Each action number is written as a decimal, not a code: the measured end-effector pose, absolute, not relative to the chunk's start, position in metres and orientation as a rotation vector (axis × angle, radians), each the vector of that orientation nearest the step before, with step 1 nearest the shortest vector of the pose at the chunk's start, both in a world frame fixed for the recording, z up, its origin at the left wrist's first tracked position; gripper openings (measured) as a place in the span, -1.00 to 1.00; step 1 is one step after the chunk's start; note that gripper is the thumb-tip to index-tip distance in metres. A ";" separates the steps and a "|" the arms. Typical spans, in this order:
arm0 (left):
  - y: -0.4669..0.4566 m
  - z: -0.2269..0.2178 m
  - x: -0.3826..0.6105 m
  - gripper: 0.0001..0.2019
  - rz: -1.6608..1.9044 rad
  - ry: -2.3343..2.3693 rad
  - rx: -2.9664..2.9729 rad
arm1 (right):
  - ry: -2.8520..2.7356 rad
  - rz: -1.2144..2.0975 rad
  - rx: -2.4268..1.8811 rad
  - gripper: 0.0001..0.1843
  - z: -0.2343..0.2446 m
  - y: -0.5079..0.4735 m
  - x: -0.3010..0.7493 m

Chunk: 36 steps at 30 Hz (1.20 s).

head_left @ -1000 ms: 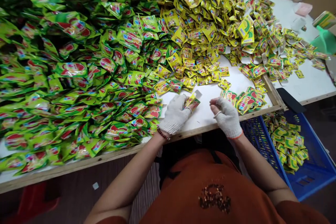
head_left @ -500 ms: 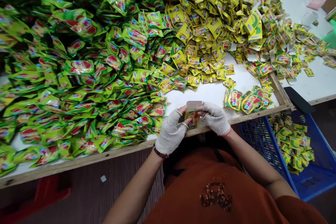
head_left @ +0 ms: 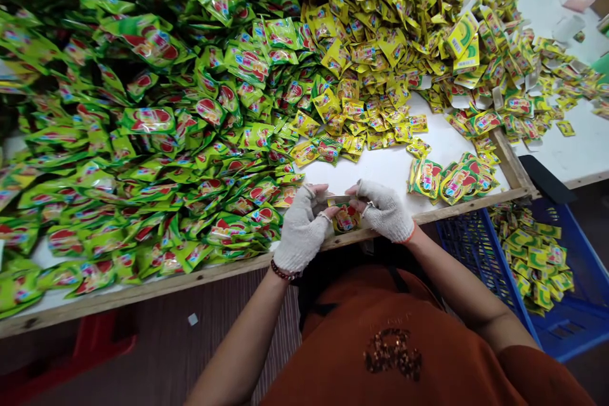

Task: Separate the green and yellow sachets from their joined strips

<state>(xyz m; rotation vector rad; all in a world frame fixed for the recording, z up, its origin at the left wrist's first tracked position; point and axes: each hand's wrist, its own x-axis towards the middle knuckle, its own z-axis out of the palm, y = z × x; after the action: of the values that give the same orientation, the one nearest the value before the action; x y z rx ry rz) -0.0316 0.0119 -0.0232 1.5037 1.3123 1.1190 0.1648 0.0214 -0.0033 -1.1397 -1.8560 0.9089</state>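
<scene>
Between my two gloved hands, near the table's front edge, is a small printed box (head_left: 346, 219) in green, yellow and red. My left hand (head_left: 303, 226) grips its left side, thumb toward the front and fingers at the top edge. From the right, my right hand (head_left: 384, 209) holds the box, with fingertips at its top edge and upper corner. The top flap shows only as a thin edge. Fingerless white knit gloves cover both hands. A cluster of flat printed boxes (head_left: 459, 181) lies right of my right hand, and green packets (head_left: 247, 228) lie beside my left.
Large heaps of green packets (head_left: 147, 120) and yellow packets (head_left: 361, 51) cover the table. Loose boxes (head_left: 461, 38) lie at the back right. A wooden rim (head_left: 190, 280) borders the table. Below on the right stands a blue crate (head_left: 583, 292) holding many small boxes.
The grey top flap of the box, standing up before, is now folded down. My fingers have come in over the top edge, and my left hand has shifted slightly left.
</scene>
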 end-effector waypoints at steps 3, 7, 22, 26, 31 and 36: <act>0.009 -0.016 -0.032 -0.84 1.071 1.248 1.646 | -1.935 0.883 -1.082 -0.80 0.003 0.020 0.166; 0.010 0.002 -0.036 -0.79 1.026 1.234 1.779 | -1.950 0.843 -1.127 -0.76 0.007 0.019 0.164; 0.004 -0.020 -0.052 -0.78 1.176 1.001 2.109 | -2.168 0.721 -0.834 -0.79 -0.005 0.015 0.180; 0.000 -0.028 -0.053 -0.67 1.212 0.933 2.170 | -2.180 0.729 -0.848 -0.75 -0.012 0.012 0.178; 0.001 -0.025 -0.050 -0.77 1.172 1.063 2.027 | -2.088 0.891 -1.015 -0.77 -0.023 0.006 0.161; 0.022 -0.006 -0.034 -0.60 0.973 1.335 1.545 | -1.635 1.070 -1.176 -0.35 -0.016 0.005 0.166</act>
<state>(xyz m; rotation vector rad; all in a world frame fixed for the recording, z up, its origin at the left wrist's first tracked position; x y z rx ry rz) -0.0338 0.0216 -0.0063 1.5445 1.3355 0.9731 0.1659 0.0053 -0.0158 -1.1758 -1.6354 1.0701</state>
